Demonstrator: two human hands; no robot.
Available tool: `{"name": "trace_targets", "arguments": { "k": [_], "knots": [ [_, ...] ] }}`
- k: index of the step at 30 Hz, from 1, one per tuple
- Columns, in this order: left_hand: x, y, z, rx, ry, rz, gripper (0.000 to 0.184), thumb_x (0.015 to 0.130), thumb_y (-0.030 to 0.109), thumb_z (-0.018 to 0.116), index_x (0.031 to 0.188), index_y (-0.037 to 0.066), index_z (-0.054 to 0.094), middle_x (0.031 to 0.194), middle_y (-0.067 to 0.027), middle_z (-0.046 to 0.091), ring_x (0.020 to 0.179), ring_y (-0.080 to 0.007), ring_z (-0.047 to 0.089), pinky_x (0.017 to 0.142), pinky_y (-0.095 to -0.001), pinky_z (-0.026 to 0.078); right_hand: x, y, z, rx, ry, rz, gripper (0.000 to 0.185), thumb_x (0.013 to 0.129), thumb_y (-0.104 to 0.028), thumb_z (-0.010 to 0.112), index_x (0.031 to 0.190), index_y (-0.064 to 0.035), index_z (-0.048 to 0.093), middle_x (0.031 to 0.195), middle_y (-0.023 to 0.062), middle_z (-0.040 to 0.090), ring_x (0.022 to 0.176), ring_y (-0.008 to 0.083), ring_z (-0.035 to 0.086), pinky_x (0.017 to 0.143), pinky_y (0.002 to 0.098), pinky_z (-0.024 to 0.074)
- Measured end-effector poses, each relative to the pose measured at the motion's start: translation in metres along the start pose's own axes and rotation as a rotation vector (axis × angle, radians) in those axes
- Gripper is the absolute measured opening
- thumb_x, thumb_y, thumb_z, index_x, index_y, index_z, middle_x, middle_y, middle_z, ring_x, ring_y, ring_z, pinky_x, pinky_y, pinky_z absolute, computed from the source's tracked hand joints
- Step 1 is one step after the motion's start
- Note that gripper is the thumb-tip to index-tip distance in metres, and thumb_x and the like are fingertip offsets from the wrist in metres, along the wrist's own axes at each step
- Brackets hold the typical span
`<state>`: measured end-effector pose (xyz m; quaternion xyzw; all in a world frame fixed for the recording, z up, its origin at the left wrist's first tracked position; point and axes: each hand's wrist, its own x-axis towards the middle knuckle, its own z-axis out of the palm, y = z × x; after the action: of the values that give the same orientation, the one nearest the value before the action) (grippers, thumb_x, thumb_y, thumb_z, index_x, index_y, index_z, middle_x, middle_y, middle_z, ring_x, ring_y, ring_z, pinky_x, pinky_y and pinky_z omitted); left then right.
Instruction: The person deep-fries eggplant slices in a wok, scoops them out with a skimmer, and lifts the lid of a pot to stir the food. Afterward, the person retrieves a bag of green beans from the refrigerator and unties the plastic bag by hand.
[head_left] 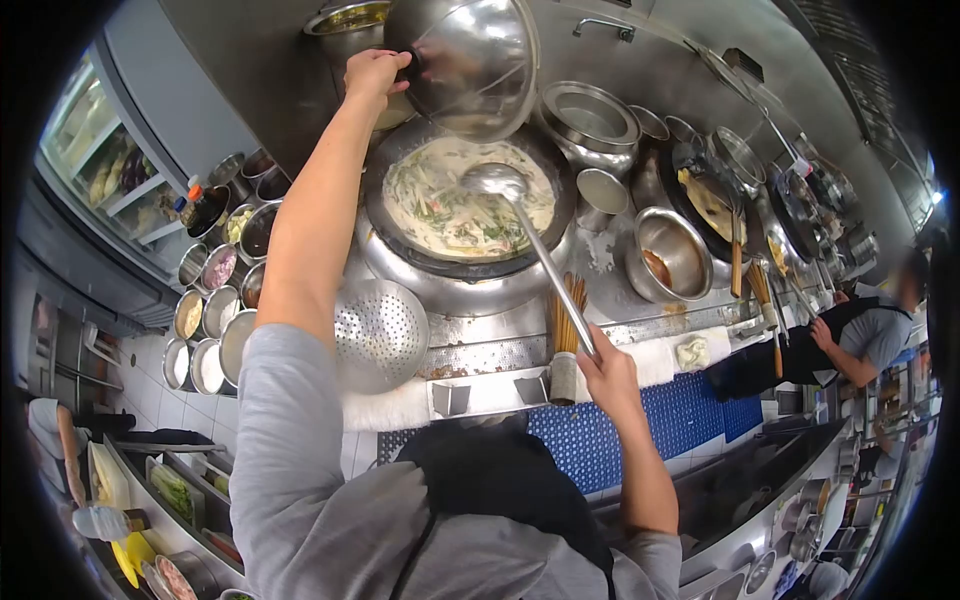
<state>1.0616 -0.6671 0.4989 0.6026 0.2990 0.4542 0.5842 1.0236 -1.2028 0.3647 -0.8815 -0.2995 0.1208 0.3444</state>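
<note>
My left hand (378,76) is closed on the dark knob of a large shiny metal lid (470,65), which is tilted up at the back edge of a wok. In the wok (380,205) is a creamy white stew (430,200) with green strips and bits of red. My right hand (610,375) grips the handle of a long metal ladle (545,255). The ladle's bowl is over the right part of the stew; whether it touches the surface is hard to tell. A bamboo brush (567,335) stands just left of my right hand.
A perforated strainer (380,335) lies at the wok's front left, near small ingredient bowls (222,268). To the right are a metal bowl (670,255), a metal pot (602,195) and a second wok (705,200). One person (865,335) stands far right; another person's arm (70,455) shows far left.
</note>
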Motion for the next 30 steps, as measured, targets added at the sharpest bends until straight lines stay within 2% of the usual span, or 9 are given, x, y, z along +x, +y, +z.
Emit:
{"name": "trace_targets", "arguments": {
  "k": [2, 7, 16, 19, 22, 25, 28, 29, 30],
  "knots": [
    [0.002, 0.006, 0.007, 0.02, 0.016, -0.008, 0.019, 0.08, 0.009, 0.079, 0.093, -0.002, 0.07, 0.099, -0.0103, 0.065, 0.08, -0.0182, 0.066, 0.063, -0.0321, 0.063, 0.04, -0.012, 0.018, -0.065, -0.002, -0.101, 0.046, 0.088, -0.012, 0.064, 0.133, -0.0064, 0.054, 0.088, 0.0288, 0.066, 0.091, 0.0458, 0.065, 0.077, 0.0528, 0.0491],
    [-0.004, 0.011, 0.016, 0.058, 0.038, -0.037, 0.02, 0.079, 0.009, 0.079, 0.094, -0.001, 0.07, 0.1, -0.01, 0.066, 0.081, -0.0175, 0.066, 0.065, -0.0325, 0.063, 0.119, -0.07, 0.043, -0.268, -0.107, -0.199, 0.045, 0.089, -0.012, 0.062, 0.131, -0.0027, 0.048, 0.089, 0.0295, 0.067, 0.09, 0.0471, 0.065, 0.081, 0.054, 0.0508],
    [0.015, -0.014, 0.003, 0.058, -0.02, -0.043, 0.017, 0.081, 0.008, 0.078, 0.094, 0.0, 0.07, 0.103, -0.0107, 0.065, 0.085, -0.0193, 0.066, 0.067, -0.0333, 0.063, 0.098, -0.042, 0.022, -0.665, -0.152, -0.23, 0.056, 0.09, -0.009, 0.056, 0.143, -0.0077, 0.041, 0.091, 0.024, 0.069, 0.087, 0.0407, 0.069, 0.079, 0.0503, 0.0551],
    [0.015, -0.012, -0.005, 0.044, -0.043, -0.046, 0.019, 0.081, 0.008, 0.077, 0.096, -0.001, 0.069, 0.102, -0.0104, 0.065, 0.086, -0.0193, 0.065, 0.067, -0.0333, 0.063, 0.083, -0.042, 0.012, -0.559, -0.148, -0.165, 0.057, 0.088, -0.009, 0.058, 0.143, -0.0103, 0.044, 0.092, 0.0251, 0.069, 0.087, 0.0427, 0.068, 0.079, 0.0511, 0.0547],
    [0.009, -0.008, -0.008, 0.039, -0.03, -0.028, 0.013, 0.087, 0.008, 0.072, 0.097, 0.002, 0.066, 0.097, -0.0071, 0.065, 0.083, -0.0174, 0.064, 0.065, -0.0326, 0.06, 0.091, -0.021, 0.02, -0.31, -0.095, -0.194, 0.052, 0.086, -0.014, 0.066, 0.136, -0.0055, 0.054, 0.089, 0.0268, 0.068, 0.085, 0.0426, 0.068, 0.077, 0.0499, 0.0528],
    [0.008, -0.007, -0.01, 0.003, -0.052, -0.04, 0.014, 0.087, 0.008, 0.072, 0.097, 0.002, 0.066, 0.097, -0.0071, 0.065, 0.084, -0.0175, 0.064, 0.067, -0.0323, 0.06, 0.089, -0.022, 0.016, -0.126, -0.02, -0.087, 0.049, 0.085, -0.013, 0.069, 0.132, -0.0047, 0.059, 0.086, 0.0261, 0.068, 0.084, 0.0412, 0.069, 0.077, 0.0461, 0.0531],
    [0.011, -0.01, -0.015, 0.0, -0.073, -0.045, 0.017, 0.083, 0.009, 0.076, 0.096, 0.0, 0.068, 0.1, -0.0084, 0.063, 0.087, -0.0191, 0.064, 0.068, -0.0331, 0.063, 0.084, -0.001, -0.009, -0.223, 0.023, -0.085, 0.05, 0.085, -0.014, 0.07, 0.133, -0.0054, 0.059, 0.085, 0.0254, 0.069, 0.082, 0.039, 0.07, 0.075, 0.0429, 0.0533],
    [0.01, -0.011, -0.017, 0.02, -0.075, -0.041, 0.016, 0.085, 0.009, 0.075, 0.097, 0.001, 0.068, 0.099, -0.0079, 0.064, 0.087, -0.0183, 0.064, 0.068, -0.0326, 0.062, 0.078, -0.003, -0.031, -0.205, -0.005, -0.14, 0.051, 0.086, -0.014, 0.067, 0.135, -0.0037, 0.055, 0.084, 0.0281, 0.066, 0.08, 0.0451, 0.067, 0.073, 0.0494, 0.0517],
    [0.008, -0.01, -0.018, 0.039, -0.078, -0.036, 0.015, 0.086, 0.009, 0.073, 0.097, 0.001, 0.067, 0.098, -0.0074, 0.064, 0.086, -0.0175, 0.064, 0.068, -0.0321, 0.061, 0.069, -0.006, -0.052, -0.247, 0.008, -0.155, 0.052, 0.085, -0.015, 0.069, 0.133, -0.0007, 0.056, 0.085, 0.0273, 0.066, 0.081, 0.0437, 0.067, 0.071, 0.0469, 0.0516]
  ]
}}
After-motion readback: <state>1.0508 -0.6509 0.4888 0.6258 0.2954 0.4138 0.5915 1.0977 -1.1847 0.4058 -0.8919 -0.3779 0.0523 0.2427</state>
